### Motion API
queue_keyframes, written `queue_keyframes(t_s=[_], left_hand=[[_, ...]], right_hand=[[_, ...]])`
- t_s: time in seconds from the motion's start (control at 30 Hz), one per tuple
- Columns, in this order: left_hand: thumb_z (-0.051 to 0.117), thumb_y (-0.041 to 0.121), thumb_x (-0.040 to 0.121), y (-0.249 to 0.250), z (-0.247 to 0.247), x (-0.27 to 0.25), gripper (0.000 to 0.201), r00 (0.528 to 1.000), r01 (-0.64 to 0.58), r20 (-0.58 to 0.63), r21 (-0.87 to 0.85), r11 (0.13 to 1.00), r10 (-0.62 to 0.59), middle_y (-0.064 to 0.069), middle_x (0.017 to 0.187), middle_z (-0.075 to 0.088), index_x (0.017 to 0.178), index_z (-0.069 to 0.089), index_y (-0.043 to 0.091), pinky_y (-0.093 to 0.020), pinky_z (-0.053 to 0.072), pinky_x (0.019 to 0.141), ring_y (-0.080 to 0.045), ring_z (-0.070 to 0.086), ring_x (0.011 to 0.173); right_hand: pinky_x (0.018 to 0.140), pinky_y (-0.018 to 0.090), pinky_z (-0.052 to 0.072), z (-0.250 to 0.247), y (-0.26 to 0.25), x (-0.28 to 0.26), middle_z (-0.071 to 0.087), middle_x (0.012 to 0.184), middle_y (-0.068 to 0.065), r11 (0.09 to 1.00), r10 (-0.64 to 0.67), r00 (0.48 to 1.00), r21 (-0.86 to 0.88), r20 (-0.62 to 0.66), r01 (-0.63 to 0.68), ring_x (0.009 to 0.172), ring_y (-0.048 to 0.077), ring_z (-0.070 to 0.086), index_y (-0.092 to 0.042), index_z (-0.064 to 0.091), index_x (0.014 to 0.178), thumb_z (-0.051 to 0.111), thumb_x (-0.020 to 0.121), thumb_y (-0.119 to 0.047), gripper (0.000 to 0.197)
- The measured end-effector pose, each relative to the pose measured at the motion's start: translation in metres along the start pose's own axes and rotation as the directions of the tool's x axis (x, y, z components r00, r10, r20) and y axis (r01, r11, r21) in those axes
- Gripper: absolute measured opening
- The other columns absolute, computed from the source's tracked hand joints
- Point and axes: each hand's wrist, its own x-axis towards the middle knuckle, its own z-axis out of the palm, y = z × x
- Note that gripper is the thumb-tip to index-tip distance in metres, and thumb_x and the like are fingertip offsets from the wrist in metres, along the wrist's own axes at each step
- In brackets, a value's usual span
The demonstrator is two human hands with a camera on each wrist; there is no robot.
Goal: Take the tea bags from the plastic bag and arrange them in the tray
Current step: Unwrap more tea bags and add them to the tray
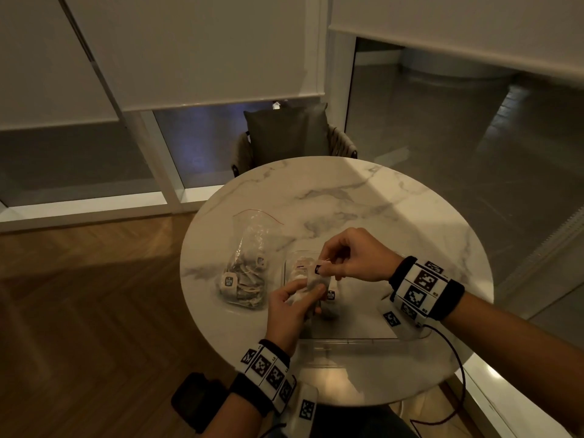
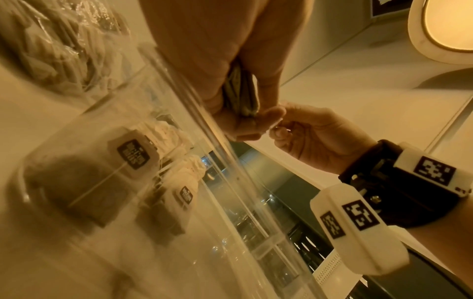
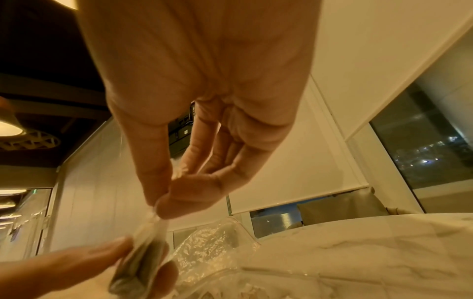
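Plastic bag (image 1: 248, 263) left of tray (image 1: 347, 335), on table (image 1: 395, 216).

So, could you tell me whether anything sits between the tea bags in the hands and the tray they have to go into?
Nothing visible does. The left hand grips a small stack of tea bags, the right hand pinches the top one, directly above the clear open-topped tray. Some tea bags already lie at its far end.

Table (image 1: 363, 197): white marble with grey veining, smooth, slightly glossy.
Plastic bag (image 1: 249, 248): thin clear film, crinkled, shiny.
Tray (image 2: 230, 202): clear hard plastic, smooth, glossy.
Tea bags (image 2: 84, 188): thin matt filter paper, paper tags on thread.
Floor (image 1: 79, 295): wood herringbone, satin sheen.
Chair cushion (image 1: 286, 134): dark matt cloth.
Wristbands (image 1: 423, 287): black cloth, matt white plastic blocks.
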Motion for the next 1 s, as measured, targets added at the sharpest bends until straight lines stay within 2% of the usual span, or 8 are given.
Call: queue_keyframes(t_s=[0.1, 0.17, 0.3, 0.4, 0.47, 0.6, 0.8, 1.0], left_hand=[[0.071, 0.006, 0.085, -0.001, 0.001, 0.004, 0.017, 0.996, 0.0, -0.084, -0.104, 0.995, -0.009, -0.013, 0.085, 0.072, 0.101, 0.073, 0.007, -0.024, 0.043, 0.054, -0.015, 0.06, 0.064], [0.065, 0.004, 0.089, 0.003, 0.0, 0.007, 0.021, 0.993, 0.005, -0.115, -0.208, 0.978, -0.029, -0.014, 0.095, 0.072, 0.109, 0.07, 0.003, -0.021, 0.042, 0.049, -0.015, 0.062, 0.066], [0.049, 0.007, 0.096, 0.008, -0.005, 0.007, 0.029, 0.991, 0.024, -0.117, -0.32, 0.947, -0.065, -0.013, 0.105, 0.072, 0.119, 0.067, 0.009, -0.018, 0.047, 0.05, -0.013, 0.068, 0.071], [0.045, 0.008, 0.094, 0.006, -0.007, 0.006, 0.034, 0.99, 0.036, -0.113, -0.357, 0.934, -0.081, -0.018, 0.112, 0.07, 0.12, 0.066, 0.012, -0.02, 0.05, 0.053, -0.017, 0.068, 0.077], [0.043, 0.006, 0.094, 0.006, -0.007, 0.007, 0.034, 0.989, 0.039, -0.118, -0.359, 0.933, -0.087, -0.019, 0.109, 0.069, 0.119, 0.066, 0.012, -0.021, 0.05, 0.053, -0.018, 0.068, 0.076], [0.042, 0.004, 0.094, 0.006, -0.007, 0.007, 0.035, 0.99, 0.039, -0.108, -0.375, 0.926, -0.086, -0.018, 0.106, 0.07, 0.121, 0.065, 0.009, -0.021, 0.052, 0.053, -0.017, 0.069, 0.074], [0.041, 0.001, 0.094, 0.009, -0.006, 0.006, 0.034, 0.993, 0.037, -0.093, -0.367, 0.93, -0.076, -0.011, 0.093, 0.073, 0.118, 0.065, 0.009, -0.021, 0.052, 0.051, -0.014, 0.07, 0.067], [0.041, 0.001, 0.093, 0.01, -0.005, 0.005, 0.034, 0.989, 0.055, -0.107, -0.384, 0.921, -0.104, -0.018, 0.101, 0.07, 0.118, 0.064, 0.008, -0.021, 0.052, 0.052, -0.018, 0.069, 0.07]], right_hand=[[0.062, 0.025, 0.053, -0.007, 0.005, 0.004, 0.07, 0.068, -0.002, 0.984, 0.016, 0.999, -0.175, -0.034, -0.022, 0.057, 0.003, 0.06, -0.015, 0.074, 0.076, 0.078, 0.079, -0.017, 0.005], [0.064, 0.023, 0.053, -0.006, 0.011, 0.007, 0.066, 0.064, -0.006, 0.942, 0.089, 0.992, -0.332, 0.095, -0.052, 0.058, 0.003, 0.058, -0.017, 0.072, 0.072, 0.076, 0.078, -0.018, 0.008], [0.076, 0.037, 0.061, 0.015, 0.021, 0.011, 0.062, 0.054, -0.012, 0.885, 0.29, 0.862, -0.46, 0.416, -0.076, 0.06, 0.013, 0.067, -0.023, 0.062, 0.064, 0.076, 0.078, -0.015, 0.022], [0.076, 0.034, 0.06, 0.03, 0.02, 0.017, 0.063, 0.061, -0.011, 0.886, 0.35, 0.774, -0.454, 0.527, -0.091, 0.061, 0.014, 0.066, -0.02, 0.064, 0.067, 0.081, 0.076, -0.012, 0.021], [0.075, 0.034, 0.059, 0.037, 0.021, 0.024, 0.063, 0.066, -0.007, 0.877, 0.37, 0.757, -0.472, 0.539, -0.093, 0.065, 0.017, 0.065, -0.018, 0.063, 0.07, 0.083, 0.075, -0.013, 0.021], [0.068, 0.037, 0.06, 0.043, 0.025, 0.031, 0.062, 0.075, 0.002, 0.814, 0.41, 0.786, -0.575, 0.462, -0.087, 0.056, 0.019, 0.062, -0.013, 0.061, 0.076, 0.08, 0.078, -0.014, 0.02], [0.049, 0.02, 0.044, 0.039, 0.027, 0.032, 0.064, 0.085, 0.004, 0.757, 0.353, 0.869, -0.652, 0.347, -0.047, 0.052, 0.012, 0.054, -0.008, 0.067, 0.09, 0.077, 0.083, -0.025, 0.021], [0.064, 0.028, 0.042, 0.037, 0.037, 0.033, 0.059, 0.081, 0.003, 0.706, 0.309, 0.917, -0.707, 0.253, -0.042, 0.075, 0.024, 0.057, -0.019, 0.059, 0.078, 0.076, 0.079, -0.033, 0.022]])
